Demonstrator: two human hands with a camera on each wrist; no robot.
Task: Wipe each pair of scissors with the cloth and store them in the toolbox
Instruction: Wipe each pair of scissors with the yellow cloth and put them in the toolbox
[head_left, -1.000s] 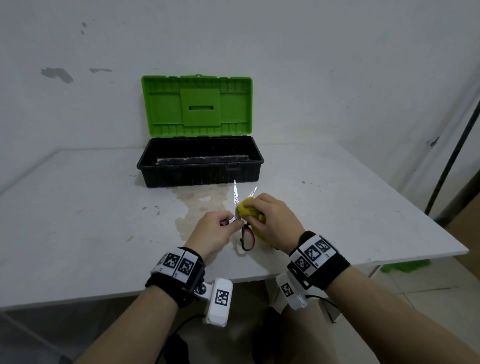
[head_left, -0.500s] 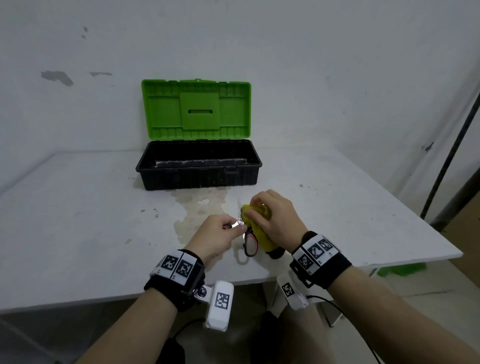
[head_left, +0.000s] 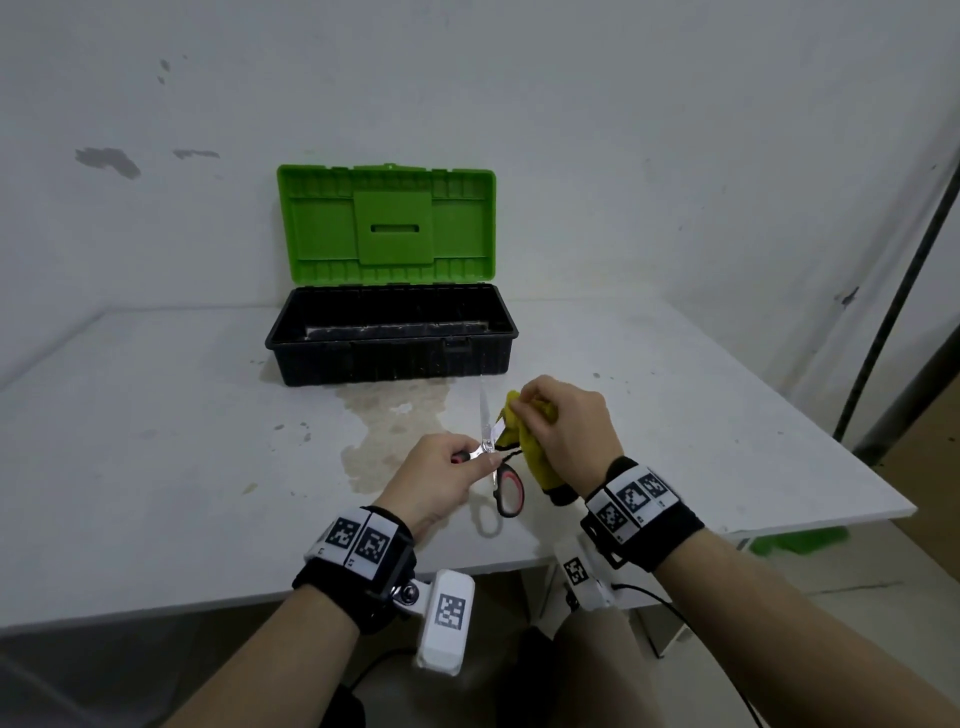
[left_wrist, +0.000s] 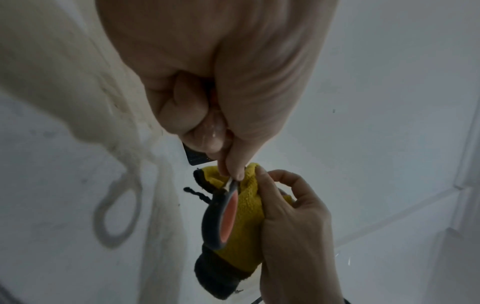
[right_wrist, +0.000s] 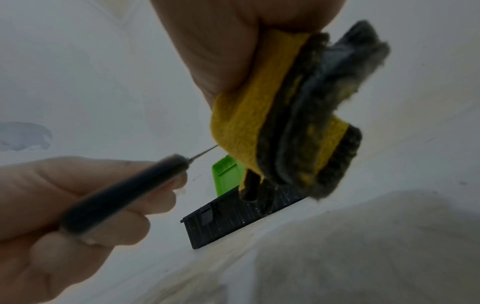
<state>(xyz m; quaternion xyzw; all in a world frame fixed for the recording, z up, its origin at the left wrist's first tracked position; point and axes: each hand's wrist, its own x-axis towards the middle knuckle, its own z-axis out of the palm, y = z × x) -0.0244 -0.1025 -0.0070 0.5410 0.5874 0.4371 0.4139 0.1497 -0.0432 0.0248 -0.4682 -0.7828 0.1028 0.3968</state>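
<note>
A pair of scissors (head_left: 508, 486) with black and red handles is held above the white table (head_left: 156, 441), blades spread apart. My left hand (head_left: 441, 478) grips one handle near the pivot. My right hand (head_left: 566, 421) holds a yellow cloth (head_left: 530, 447) with a dark edge, wrapped round the right blade. The left blade (head_left: 484, 415) points bare toward the toolbox. In the left wrist view the free handle loop (left_wrist: 223, 216) hangs in front of the cloth (left_wrist: 246, 211). In the right wrist view the cloth (right_wrist: 246, 115) covers the blade. The black toolbox (head_left: 389, 338) stands open behind, its green lid (head_left: 387, 223) upright.
A brownish stain (head_left: 395, 421) spreads over the table in front of the toolbox. The table's front edge (head_left: 208, 608) runs just under my wrists, and its right edge (head_left: 779, 415) slants away. A dark pole (head_left: 898, 270) leans at the far right against the wall.
My right hand slid the cloth back up along the right blade, away from the pivot. The left blade shows bare again. My left hand kept its grip on the handle.
</note>
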